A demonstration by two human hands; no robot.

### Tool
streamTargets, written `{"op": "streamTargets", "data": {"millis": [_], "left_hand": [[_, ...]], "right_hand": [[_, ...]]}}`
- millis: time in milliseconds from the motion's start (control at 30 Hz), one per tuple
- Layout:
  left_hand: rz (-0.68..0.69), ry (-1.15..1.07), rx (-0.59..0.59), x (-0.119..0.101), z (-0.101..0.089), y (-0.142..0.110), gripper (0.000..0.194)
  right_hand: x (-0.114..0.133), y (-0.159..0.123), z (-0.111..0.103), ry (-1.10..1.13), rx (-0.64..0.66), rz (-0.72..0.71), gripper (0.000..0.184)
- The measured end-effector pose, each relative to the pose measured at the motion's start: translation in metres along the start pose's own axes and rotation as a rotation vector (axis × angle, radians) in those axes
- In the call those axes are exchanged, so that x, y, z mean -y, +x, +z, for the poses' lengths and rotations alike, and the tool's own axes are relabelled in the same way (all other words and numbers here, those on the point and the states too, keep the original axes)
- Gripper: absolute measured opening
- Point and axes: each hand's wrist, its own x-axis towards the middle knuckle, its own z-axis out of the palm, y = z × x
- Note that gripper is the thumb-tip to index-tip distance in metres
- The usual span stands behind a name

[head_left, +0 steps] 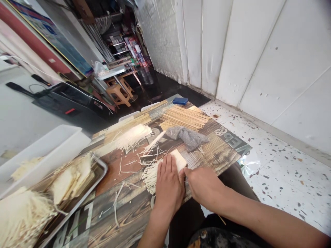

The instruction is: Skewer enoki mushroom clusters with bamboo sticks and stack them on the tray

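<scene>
My left hand [168, 184] lies flat, fingers stretched out together, pressing on a pale sheet with a shredded end [155, 172] near the table's front edge. My right hand [200, 184] sits just to its right, fingers curled at the sheet's edge; what they pinch is hidden. A grey cloth [188, 136] lies just beyond the sheet. A bundle of thin bamboo skewers [184, 117] rests farther back. A pile of white shreds [133, 136] lies to the left of the cloth.
A metal tray [102, 170] with pale sheets and shreds stands at the left, beside a white plastic bin [51, 144]. A blue block [180, 101] sits at the table's far edge. Loose strands litter the wood-print tabletop [121, 206]. White wall and terrazzo floor lie right.
</scene>
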Motion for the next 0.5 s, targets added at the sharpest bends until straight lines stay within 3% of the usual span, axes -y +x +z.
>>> {"op": "streamTargets", "data": {"millis": [167,333,500], "left_hand": [[-0.01,0.007,0.0,-0.002,-0.002,0.001,0.057],[-0.008,0.01,0.004,-0.003,-0.005,0.002,0.059],[-0.018,0.004,0.05,-0.004,-0.003,0.004,0.06]], "right_hand": [[-0.012,-0.008,0.022,0.145,-0.051,0.067,0.03],[-0.033,-0.036,0.041,0.473,-0.131,-0.008,0.023],[-0.031,-0.027,0.044,0.449,-0.236,0.018,0.027]]}}
